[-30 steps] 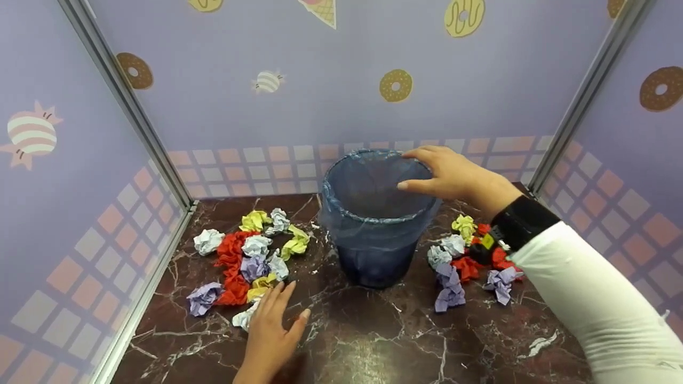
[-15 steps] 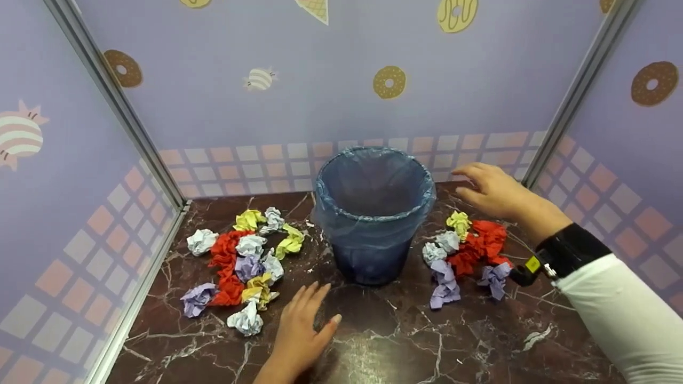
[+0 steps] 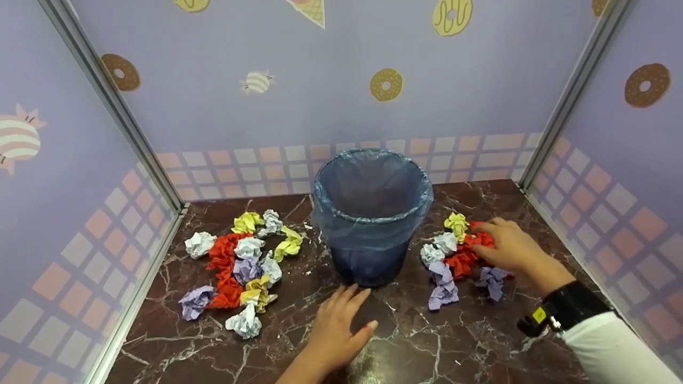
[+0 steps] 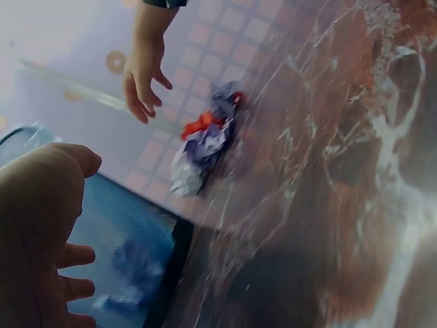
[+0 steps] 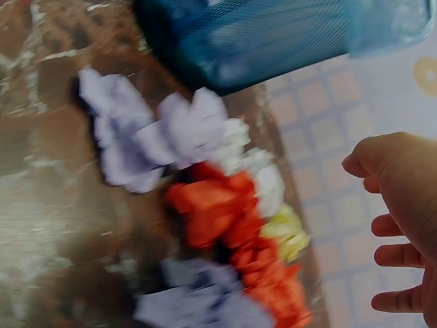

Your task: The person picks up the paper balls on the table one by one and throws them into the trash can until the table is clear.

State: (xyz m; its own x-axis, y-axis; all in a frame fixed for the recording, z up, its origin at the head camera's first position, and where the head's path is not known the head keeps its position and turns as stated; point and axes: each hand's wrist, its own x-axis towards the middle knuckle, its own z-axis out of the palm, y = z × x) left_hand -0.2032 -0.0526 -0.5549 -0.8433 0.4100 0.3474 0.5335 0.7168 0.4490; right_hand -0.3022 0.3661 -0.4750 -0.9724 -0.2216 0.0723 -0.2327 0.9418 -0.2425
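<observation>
My right hand (image 3: 507, 245) hovers at the far right of the pile of crumpled paper balls, its fingertips beside a red paper ball (image 3: 483, 240). In the right wrist view that hand (image 5: 403, 219) has its fingers spread and holds nothing. Around the red paper lie a yellow ball (image 3: 457, 225), white balls (image 3: 445, 243) and purple balls (image 3: 443, 288). My left hand (image 3: 339, 328), fingers extended and holding nothing, is low in front of the blue mesh bin (image 3: 368, 266). A translucent bag (image 3: 373, 234) lines the bin and folds over its rim.
Left of the bin lies another group of crumpled paper: red (image 3: 228, 290), white (image 3: 245, 321), purple (image 3: 196, 302) and yellow (image 3: 248, 222). Patterned panels (image 3: 299, 112) enclose the dark marbled table (image 3: 299, 352) at back and sides. Dark crumpled shapes (image 4: 136, 266) show through the bin mesh.
My right hand has left the bin's rim, moving right and down to the red paper. My left hand has moved right, from the left-hand papers to in front of the bin.
</observation>
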